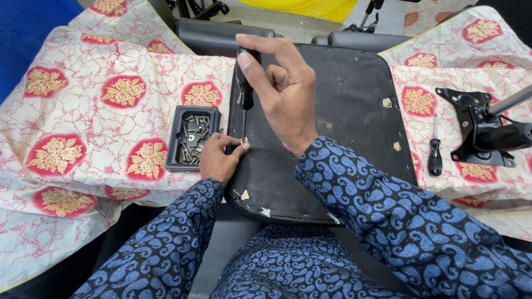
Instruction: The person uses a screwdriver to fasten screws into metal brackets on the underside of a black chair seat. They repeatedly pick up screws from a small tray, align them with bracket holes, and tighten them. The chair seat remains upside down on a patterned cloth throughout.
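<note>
While right hand (285, 91) grips screwdriver (244, 88), left fingers (235, 148) pinch screw (244, 141).

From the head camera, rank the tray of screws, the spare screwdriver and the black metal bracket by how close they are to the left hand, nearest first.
1. Tray of screws: just left of the left hand.
2. Spare screwdriver: far right, on the cloth past the seat pad.
3. Black metal bracket: farthest right, beyond that screwdriver.

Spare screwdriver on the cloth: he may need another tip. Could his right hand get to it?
Probably yes: the spare screwdriver lies uncovered right of the seat pad, but the right hand is holding a screwdriver.
</note>
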